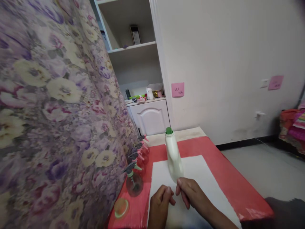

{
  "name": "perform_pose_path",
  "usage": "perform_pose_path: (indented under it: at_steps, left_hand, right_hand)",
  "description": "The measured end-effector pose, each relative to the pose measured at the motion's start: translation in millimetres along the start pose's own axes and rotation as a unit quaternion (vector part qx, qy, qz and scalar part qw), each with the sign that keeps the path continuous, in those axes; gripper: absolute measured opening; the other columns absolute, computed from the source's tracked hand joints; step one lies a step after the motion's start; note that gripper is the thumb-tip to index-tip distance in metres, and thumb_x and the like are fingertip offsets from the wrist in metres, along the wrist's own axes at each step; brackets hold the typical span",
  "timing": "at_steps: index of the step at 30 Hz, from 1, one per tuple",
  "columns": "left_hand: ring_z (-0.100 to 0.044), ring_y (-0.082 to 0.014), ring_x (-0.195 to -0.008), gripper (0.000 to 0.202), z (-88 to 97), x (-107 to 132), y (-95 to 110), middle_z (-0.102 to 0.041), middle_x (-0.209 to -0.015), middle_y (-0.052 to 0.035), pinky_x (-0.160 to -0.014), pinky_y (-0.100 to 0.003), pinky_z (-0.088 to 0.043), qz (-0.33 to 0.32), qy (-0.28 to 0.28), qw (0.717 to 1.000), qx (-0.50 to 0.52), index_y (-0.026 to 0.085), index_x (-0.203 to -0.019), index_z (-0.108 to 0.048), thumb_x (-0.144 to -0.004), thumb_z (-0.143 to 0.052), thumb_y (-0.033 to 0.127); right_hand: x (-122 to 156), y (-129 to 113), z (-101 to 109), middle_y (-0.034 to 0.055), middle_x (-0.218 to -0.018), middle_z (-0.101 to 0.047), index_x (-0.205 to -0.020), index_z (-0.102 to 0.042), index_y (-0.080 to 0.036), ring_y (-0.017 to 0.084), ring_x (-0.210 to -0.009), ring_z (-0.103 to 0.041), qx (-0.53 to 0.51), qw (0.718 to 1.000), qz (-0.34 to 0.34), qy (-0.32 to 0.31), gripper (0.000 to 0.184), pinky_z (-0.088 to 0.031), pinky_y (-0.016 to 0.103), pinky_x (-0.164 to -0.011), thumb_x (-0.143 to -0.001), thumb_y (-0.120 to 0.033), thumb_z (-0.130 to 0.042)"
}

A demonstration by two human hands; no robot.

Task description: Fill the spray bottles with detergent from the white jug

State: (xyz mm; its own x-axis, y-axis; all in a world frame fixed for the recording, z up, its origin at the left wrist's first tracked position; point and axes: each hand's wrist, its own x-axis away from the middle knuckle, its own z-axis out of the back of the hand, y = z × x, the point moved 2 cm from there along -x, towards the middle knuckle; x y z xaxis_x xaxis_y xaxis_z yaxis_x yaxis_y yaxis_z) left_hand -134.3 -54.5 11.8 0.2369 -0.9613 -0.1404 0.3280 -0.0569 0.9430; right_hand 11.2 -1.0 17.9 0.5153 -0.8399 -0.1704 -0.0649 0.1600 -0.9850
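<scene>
A pale white-green plastic bottle with a moulded handle stands on the white sheet. A green piece sits in its open neck. My left hand is in front of the bottle to the left, fingers curled in and thumb laid against them, with nothing visible in it. Just below the bottle's base, my right hand hovers with loosely bent fingers apart, also holding nothing. Its fingertips come close to the bottle's base; whether they touch it I cannot tell.
Along the table's left edge stand several spray bottles and a round lid-like piece. A white sheet lies over the red tablecloth. A floral curtain hangs close on the left; a cabinet is behind.
</scene>
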Motion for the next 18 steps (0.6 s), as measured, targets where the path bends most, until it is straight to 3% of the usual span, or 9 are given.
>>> perform_pose_path:
  at_steps: [3,6,10,14,18]
  left_hand:
    - [-0.067,-0.0243,-0.073,0.035,18.0,-7,-33,-0.071,-0.072,-0.0058,-0.072,-0.035,-0.052,0.013,0.052,0.999,0.005,0.019,-0.087,-0.066,-0.077,-0.06,0.052]
    - [-0.07,-0.0292,-0.09,0.049,57.5,-16,-70,-0.074,-0.093,-0.0126,-0.082,-0.04,-0.054,0.027,0.244,0.969,-0.021,0.016,-0.101,-0.065,-0.068,-0.063,0.052]
    - [-0.054,-0.0365,-0.124,0.057,107.0,-32,-98,-0.061,-0.127,-0.0201,-0.108,-0.049,-0.039,0.035,0.364,0.928,-0.066,0.014,-0.114,-0.057,-0.07,-0.057,0.05]
    - [-0.04,-0.0382,-0.137,0.061,127.1,-54,-106,-0.05,-0.141,-0.0224,-0.115,-0.049,-0.027,0.022,0.383,0.919,-0.093,0.013,-0.12,-0.053,-0.07,-0.059,0.047]
    - [-0.05,-0.0377,-0.129,0.063,128.8,-78,-107,-0.059,-0.132,-0.0197,-0.112,-0.048,-0.032,-0.001,0.357,0.93,-0.088,0.013,-0.119,-0.055,-0.068,-0.066,0.047]
  right_hand:
    - [-3,43,5,-0.0062,-0.054,-0.057,-0.084,-0.057,-0.02,0.009,-0.041,-0.042,0.054,0.998,-0.023,0.017,0.032,-0.032,0.02,-0.041,-0.091,-0.05,-0.048]
    - [-3,94,11,-0.006,-0.055,-0.054,-0.084,-0.055,-0.02,0.011,-0.044,-0.043,0.095,0.994,-0.055,0.03,0.028,-0.032,0.021,-0.04,-0.087,-0.048,-0.05]
    - [2,139,17,-0.0057,-0.052,-0.053,-0.077,-0.053,-0.021,0.013,-0.049,-0.045,0.121,0.989,-0.069,0.049,0.026,-0.034,0.025,-0.051,-0.085,-0.046,-0.05]
    - [6,154,17,-0.0041,-0.055,-0.055,-0.076,-0.055,-0.022,0.016,-0.057,-0.051,0.152,0.985,-0.075,0.045,0.024,-0.037,0.028,-0.06,-0.083,-0.045,-0.053]
    - [6,155,18,-0.0045,-0.058,-0.052,-0.078,-0.055,-0.023,0.017,-0.06,-0.052,0.173,0.981,-0.079,0.033,0.022,-0.036,0.028,-0.06,-0.083,-0.044,-0.052]
